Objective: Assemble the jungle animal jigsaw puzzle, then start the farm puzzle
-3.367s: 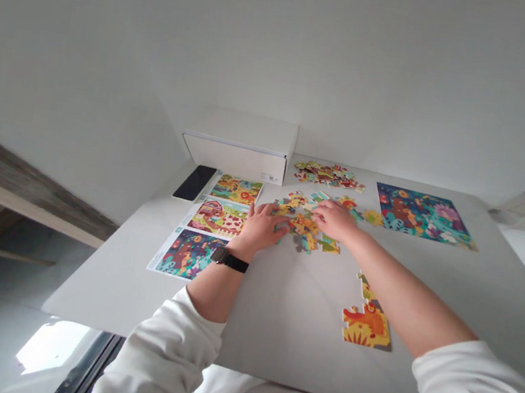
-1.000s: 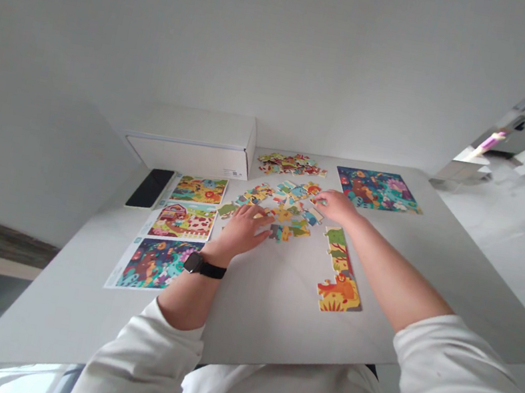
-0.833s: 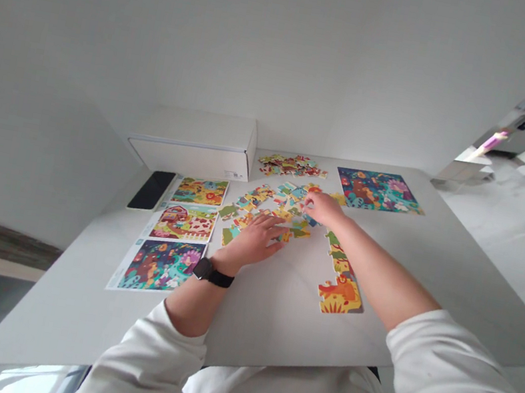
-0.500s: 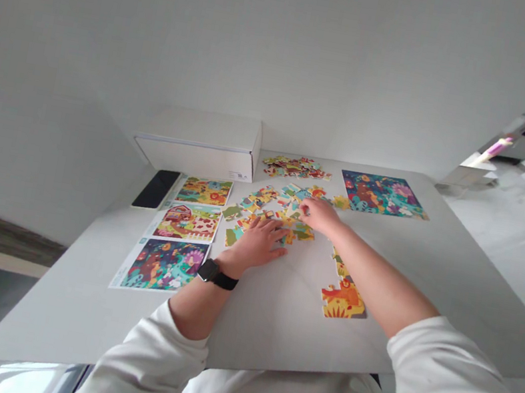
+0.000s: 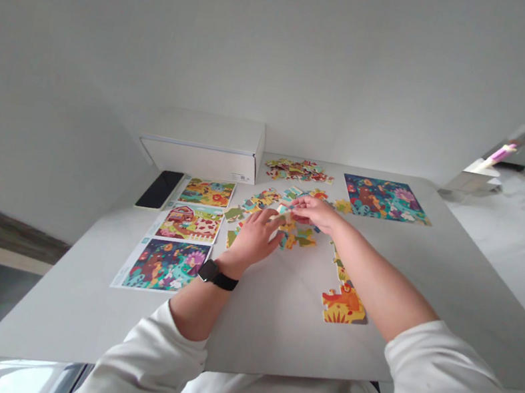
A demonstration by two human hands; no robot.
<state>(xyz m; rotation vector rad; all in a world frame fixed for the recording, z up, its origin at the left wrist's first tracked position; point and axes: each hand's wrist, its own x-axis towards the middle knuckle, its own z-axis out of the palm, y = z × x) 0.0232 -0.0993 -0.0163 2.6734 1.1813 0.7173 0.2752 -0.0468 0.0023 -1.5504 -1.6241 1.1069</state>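
Loose jigsaw puzzle pieces (image 5: 304, 238) lie in a spread around both my hands. My right hand (image 5: 316, 214) pinches a pale blue and white puzzle piece (image 5: 284, 210) at its right side, slightly above the spread. At the piece's lower left, my left hand (image 5: 256, 239), with a black watch on its wrist, has its fingers curled against the edge; the thumb's contact is hard to make out. Right of the hands lies a joined strip of pieces with an orange lion (image 5: 348, 301), its upper part partly covered by my right forearm.
Three printed pictures (image 5: 190, 221) lie in a column at left, beside a black phone (image 5: 159, 189). A white box (image 5: 198, 158) stands against the wall. Another heap of pieces (image 5: 300, 170) is at the back. A dark-blue completed puzzle (image 5: 386, 199) lies at back right.
My right hand has moved left with a puzzle piece, close to my left hand. My left hand's fingers, flat on the pieces before, have lifted and curled. The view has shifted slightly.
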